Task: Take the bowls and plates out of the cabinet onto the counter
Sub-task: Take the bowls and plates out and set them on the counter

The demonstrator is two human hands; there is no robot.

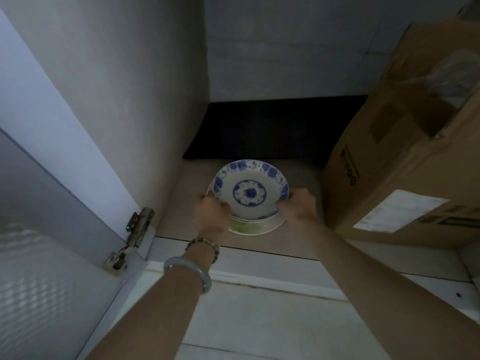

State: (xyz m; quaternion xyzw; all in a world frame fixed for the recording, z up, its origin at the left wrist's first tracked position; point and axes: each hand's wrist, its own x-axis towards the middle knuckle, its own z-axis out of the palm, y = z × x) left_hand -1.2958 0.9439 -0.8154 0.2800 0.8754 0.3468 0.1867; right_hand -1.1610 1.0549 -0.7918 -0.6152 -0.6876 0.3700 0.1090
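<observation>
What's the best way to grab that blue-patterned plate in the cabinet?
By its rim, on opposite sides, reaching in from the front: the blue-patterned plate is wide and shallow, above a lower plate, and the left hand and right hand grip it so.

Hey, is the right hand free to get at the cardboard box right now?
Likely yes for reach: the cardboard box stands just beside the right hand, nothing between. But that hand grips the blue-patterned plate, so it's occupied.

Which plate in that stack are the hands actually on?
The top one: the blue-patterned plate, gripped at opposite rims by the left hand and right hand. The green-tinted plate sits beneath it, showing only its near edge.
</observation>
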